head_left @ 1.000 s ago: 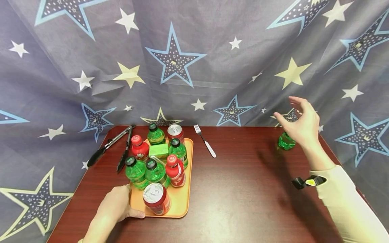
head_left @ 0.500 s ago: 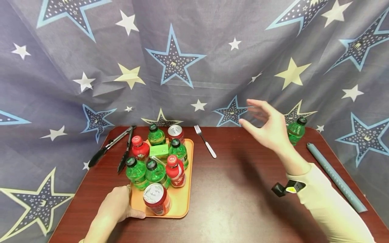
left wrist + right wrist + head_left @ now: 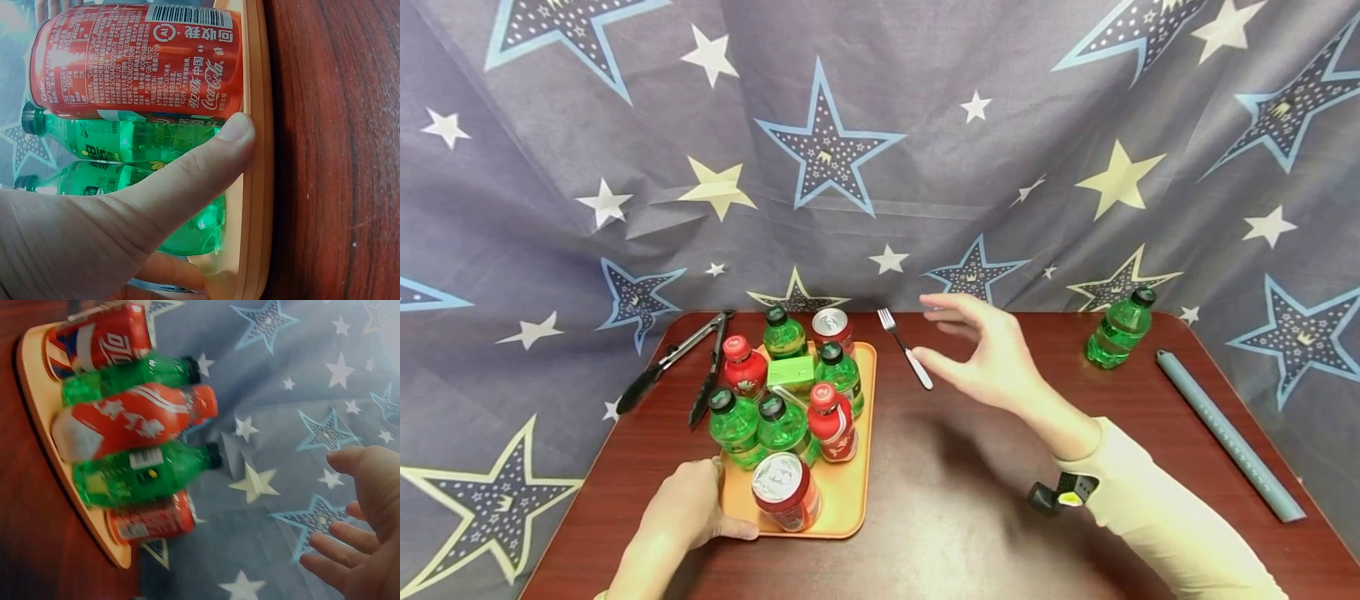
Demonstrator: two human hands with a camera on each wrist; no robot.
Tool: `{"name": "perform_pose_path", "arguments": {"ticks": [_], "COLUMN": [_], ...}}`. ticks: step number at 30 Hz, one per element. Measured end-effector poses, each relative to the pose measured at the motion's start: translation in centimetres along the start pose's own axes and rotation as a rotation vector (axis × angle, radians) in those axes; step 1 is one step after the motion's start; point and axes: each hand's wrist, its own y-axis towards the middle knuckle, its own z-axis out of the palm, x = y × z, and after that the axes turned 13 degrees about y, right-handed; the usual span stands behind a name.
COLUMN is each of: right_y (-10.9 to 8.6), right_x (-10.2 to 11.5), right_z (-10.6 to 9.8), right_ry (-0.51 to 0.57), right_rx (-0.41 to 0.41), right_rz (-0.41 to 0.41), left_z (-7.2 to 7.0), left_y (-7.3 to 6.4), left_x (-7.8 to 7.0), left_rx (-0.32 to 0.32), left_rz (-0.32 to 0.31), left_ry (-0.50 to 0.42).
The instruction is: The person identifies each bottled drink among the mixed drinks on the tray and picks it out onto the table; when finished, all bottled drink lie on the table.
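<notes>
At the near left corner of the orange tray (image 3: 844, 518), my left hand (image 3: 683, 505) grips the rim. Its thumb (image 3: 187, 172) lies along the front edge, and the other fingers are partly hidden. A Coca-Cola can (image 3: 787, 492) stands close to that hand. Also on the tray are several green bottles (image 3: 737, 427), two red bottles (image 3: 833, 423), a green box (image 3: 792, 372) and another red can (image 3: 832, 327) at the back. My right hand (image 3: 988, 354) hovers empty right of the tray, fingers spread from the thumb, near a white-handled fork (image 3: 908, 352).
Black-tipped tongs (image 3: 681, 354) lie left of the tray. Another green bottle (image 3: 1120, 328) stands upright at the far right of the brown table (image 3: 947, 533). A grey-blue rod (image 3: 1228, 437) lies along the right edge. A star-patterned curtain (image 3: 880, 167) hangs behind.
My right hand has moved left and lower, away from the far right bottle and towards the fork and tray, uncovering the bottle and the rod. The left hand stays on the tray.
</notes>
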Motion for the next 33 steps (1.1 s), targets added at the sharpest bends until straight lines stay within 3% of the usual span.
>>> {"name": "perform_pose_path", "arguments": {"ticks": [12, 20, 27, 33], "right_y": [-1.5, -2.1, -2.7, -3.3], "right_x": [-0.8, -1.0, -1.2, -1.7], "right_z": [4.3, 6.4, 7.9, 9.1], "right_ry": [0.044, 0.091, 0.040, 0.041], "right_rx": [0.117, 0.180, 0.227, 0.269], "right_rz": [-0.008, -0.016, -0.054, -0.030], "left_z": [-0.2, -0.1, -0.1, 0.0], "left_y": [0.2, 0.2, 0.2, 0.2], "left_x": [0.0, 0.1, 0.0, 0.0], "left_rx": [0.035, 0.026, 0.032, 0.026], "left_rz": [-0.016, -0.005, -0.017, -0.014], "left_ry": [0.012, 0.012, 0.016, 0.016]}}
